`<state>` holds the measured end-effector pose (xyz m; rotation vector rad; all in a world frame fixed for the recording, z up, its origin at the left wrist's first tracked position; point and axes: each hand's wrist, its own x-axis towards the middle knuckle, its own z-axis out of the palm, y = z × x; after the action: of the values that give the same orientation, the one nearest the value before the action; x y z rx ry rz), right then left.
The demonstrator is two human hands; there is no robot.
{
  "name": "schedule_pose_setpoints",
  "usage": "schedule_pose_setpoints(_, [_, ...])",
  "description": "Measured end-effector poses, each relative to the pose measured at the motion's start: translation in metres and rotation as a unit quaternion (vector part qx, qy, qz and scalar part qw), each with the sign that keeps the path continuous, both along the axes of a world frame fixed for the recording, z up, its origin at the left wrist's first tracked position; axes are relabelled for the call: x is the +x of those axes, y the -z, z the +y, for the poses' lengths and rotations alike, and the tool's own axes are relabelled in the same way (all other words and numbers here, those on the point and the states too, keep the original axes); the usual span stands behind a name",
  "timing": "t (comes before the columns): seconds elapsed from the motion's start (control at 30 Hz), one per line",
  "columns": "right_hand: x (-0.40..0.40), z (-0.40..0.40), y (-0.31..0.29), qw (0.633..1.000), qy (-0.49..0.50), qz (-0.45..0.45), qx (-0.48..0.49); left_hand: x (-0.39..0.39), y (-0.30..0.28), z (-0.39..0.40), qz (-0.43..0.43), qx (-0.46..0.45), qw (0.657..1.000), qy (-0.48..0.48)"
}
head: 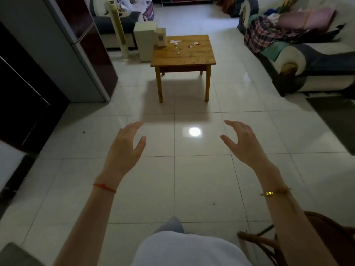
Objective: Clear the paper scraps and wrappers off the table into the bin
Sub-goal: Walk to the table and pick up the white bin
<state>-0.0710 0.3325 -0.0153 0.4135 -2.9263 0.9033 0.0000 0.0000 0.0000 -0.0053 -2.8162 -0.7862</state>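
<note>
text: none legible | bin [160, 37] label: too small to read

Dim room, lamp glare on floor [194, 131], warped edges

Bare tiled floor [192, 179] lies open up to the table [184, 58]; sofa [307, 60] flanks right.

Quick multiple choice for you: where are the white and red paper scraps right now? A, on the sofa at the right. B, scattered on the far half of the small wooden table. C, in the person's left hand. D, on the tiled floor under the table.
B: the white and red paper scraps lie on the far half of the small wooden table, while the left hand and right hand are open and empty.
</note>
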Motion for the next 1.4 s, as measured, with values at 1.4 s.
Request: schedule_pose_setpoints(1.4, [-0.652, -0.111, 0.056, 0.999, 0.032, -0.034, 0.012, -0.656, 0.054, -0.099, -0.064, 0.003, 0.998, -0.016])
